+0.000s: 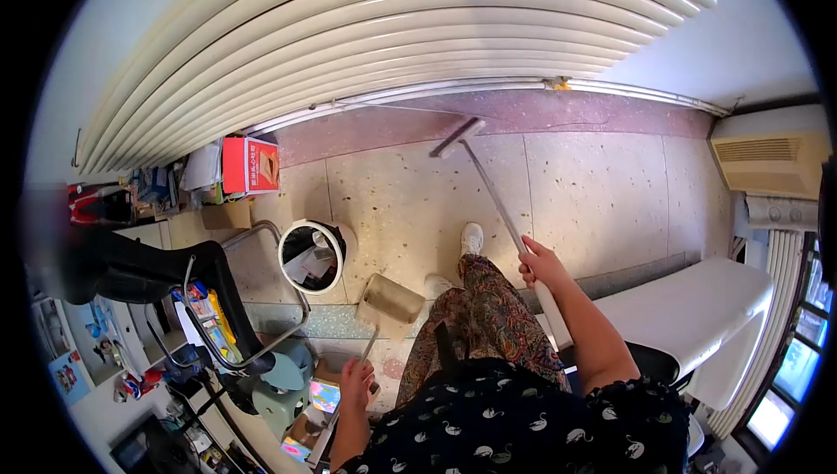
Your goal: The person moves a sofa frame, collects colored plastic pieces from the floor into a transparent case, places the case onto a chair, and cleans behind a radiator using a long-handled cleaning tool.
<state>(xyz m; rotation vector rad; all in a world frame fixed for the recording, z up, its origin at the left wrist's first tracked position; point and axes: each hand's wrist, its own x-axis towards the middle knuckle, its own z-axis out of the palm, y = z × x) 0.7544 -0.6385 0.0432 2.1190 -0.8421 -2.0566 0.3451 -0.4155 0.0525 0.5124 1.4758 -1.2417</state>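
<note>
My right hand (540, 263) is wrapped round the long pale handle of a broom (495, 188). The broom's head rests on the floor ahead, near the reddish strip below the radiator. In my left hand (356, 384) is the thin handle of a dustpan (392, 298). The dustpan's beige pan is low by the floor, to the left of my feet, and no debris can be made out in it. A white bin (348, 247) with a dark liner and rubbish inside stands just beyond the dustpan.
A large white radiator (410, 16) spans the wall ahead. A red box (250, 165) and papers stand at the left, near a black chair (235, 308) with metal legs. To the right are a white bench-like piece (697, 308) and a beige vented unit (767, 163).
</note>
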